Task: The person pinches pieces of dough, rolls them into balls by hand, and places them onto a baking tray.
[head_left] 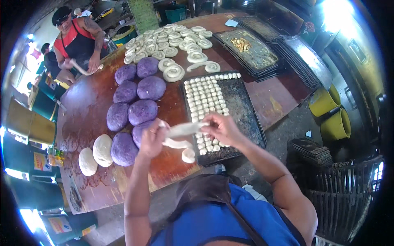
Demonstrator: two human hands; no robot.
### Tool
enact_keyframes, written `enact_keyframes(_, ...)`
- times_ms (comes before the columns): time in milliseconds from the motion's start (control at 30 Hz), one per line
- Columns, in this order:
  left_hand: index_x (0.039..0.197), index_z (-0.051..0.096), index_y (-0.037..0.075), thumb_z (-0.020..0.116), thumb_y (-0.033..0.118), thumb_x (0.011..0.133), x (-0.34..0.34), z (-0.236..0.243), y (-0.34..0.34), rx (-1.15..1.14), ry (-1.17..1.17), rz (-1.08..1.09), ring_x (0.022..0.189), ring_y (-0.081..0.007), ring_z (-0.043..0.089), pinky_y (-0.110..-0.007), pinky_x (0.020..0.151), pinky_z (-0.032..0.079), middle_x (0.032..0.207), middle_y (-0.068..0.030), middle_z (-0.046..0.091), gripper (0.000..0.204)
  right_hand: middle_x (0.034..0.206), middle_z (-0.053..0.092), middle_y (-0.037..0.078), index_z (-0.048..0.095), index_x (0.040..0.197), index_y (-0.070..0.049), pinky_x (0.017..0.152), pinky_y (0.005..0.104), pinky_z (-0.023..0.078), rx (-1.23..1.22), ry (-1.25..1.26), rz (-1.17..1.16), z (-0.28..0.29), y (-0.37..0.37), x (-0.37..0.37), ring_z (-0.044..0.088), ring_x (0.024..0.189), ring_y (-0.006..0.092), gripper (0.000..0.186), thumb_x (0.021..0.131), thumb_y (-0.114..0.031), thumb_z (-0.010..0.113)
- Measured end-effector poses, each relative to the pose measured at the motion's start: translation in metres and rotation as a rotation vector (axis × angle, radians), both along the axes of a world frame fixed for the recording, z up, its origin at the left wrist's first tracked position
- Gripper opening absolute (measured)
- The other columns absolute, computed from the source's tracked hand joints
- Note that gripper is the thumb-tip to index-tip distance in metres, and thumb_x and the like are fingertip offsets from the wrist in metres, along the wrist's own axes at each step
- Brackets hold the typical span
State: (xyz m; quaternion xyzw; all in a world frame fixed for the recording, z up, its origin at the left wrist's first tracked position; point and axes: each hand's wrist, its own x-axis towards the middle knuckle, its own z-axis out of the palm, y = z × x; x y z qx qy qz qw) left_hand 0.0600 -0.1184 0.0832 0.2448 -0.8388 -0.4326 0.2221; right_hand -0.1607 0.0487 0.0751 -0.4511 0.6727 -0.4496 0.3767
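A pale strip of dough [184, 130] is stretched between my hands above the table, blurred a little by motion. My left hand [152, 141] is closed around its left part. With fingers pinched, my right hand [223, 129] grips the other end over the dark baking tray [242, 110]. Beneath the strip, a dough tail [177, 143] runs from near my left hand to a small coil [188, 156] on the table. Rows of small white dough pieces [203, 96] cover the tray's left half; my right hand hides some. Purple dough balls [143, 112] lie beyond my left hand.
Two white dough balls [102, 150] sit at the near left. Many coiled dough ropes [164, 45] cover the table's far side. Stacked trays [258, 57] stand at the far right. Across the table, another person [80, 41] handles a dough rope. Yellow buckets [335, 125] lie beyond the right edge.
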Motion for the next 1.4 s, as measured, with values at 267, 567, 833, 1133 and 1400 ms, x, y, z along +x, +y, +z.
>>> enact_keyframes(267, 0.077, 0.065, 0.006, 0.066, 0.013, 0.081, -0.014, -0.040, 0.081, -0.430, 0.116, -0.065, 0.083, -0.0281, 0.064, -0.045, 0.081, 0.047, 0.084, -0.0062, 0.068, 0.008, 0.082, 0.067, 0.012, 0.059, 0.104, 0.002, 0.057, 0.0299, 0.050, -0.056, -0.298, 0.042, -0.061, 0.033, 0.032, 0.064, 0.063, 0.0161, 0.019, 0.092, -0.012, 0.060)
enact_keyframes(567, 0.113, 0.057, 0.001, 0.073, 0.011, 0.079, 0.021, -0.027, 0.061, 0.594, 0.093, -0.399, 0.102, -0.0246, 0.058, -0.040, 0.094, 0.044, 0.101, -0.0091, 0.061, 0.039, 0.096, 0.066, 0.013, 0.065, 0.103, -0.001, 0.068, 0.0357, 0.053, -0.260, 0.163, 0.109, 0.028, 0.036, 0.094, 0.067, 0.081, 0.0229, 0.018, 0.086, -0.005, 0.065)
enact_keyframes(833, 0.126, 0.054, 0.003, 0.052, 0.018, 0.097, 0.035, -0.037, 0.065, 1.037, -0.238, -0.790, 0.097, -0.0105, 0.052, -0.027, 0.084, 0.045, 0.114, -0.0021, 0.057, 0.032, 0.099, 0.067, 0.014, 0.072, 0.093, -0.003, 0.073, 0.0301, 0.054, 0.030, 0.195, 0.010, 0.049, 0.061, 0.120, 0.067, 0.085, 0.0196, 0.010, 0.084, -0.005, 0.068)
enact_keyframes(1133, 0.121, 0.053, -0.002, 0.045, 0.003, 0.095, -0.034, -0.061, 0.102, 1.139, -0.065, -0.447, 0.094, -0.0153, 0.058, -0.026, 0.077, 0.046, 0.106, -0.0054, 0.060, 0.027, 0.090, 0.066, 0.014, 0.063, 0.107, -0.001, 0.062, 0.0397, 0.053, -0.178, 0.803, -0.505, 0.007, 0.065, 0.104, 0.066, 0.068, 0.0308, 0.026, 0.084, -0.014, 0.064)
enact_keyframes(1400, 0.094, 0.053, 0.003, 0.045, 0.016, 0.096, -0.073, -0.023, 0.092, 1.207, 0.320, -0.365, 0.063, -0.0094, 0.048, -0.025, 0.055, 0.040, 0.071, 0.0018, 0.051, 0.015, 0.070, 0.061, 0.011, 0.064, 0.092, -0.004, 0.060, 0.0337, 0.050, -0.100, 0.057, -0.216, -0.015, 0.104, 0.011, 0.061, 0.061, 0.0264, 0.022, 0.081, -0.022, 0.073)
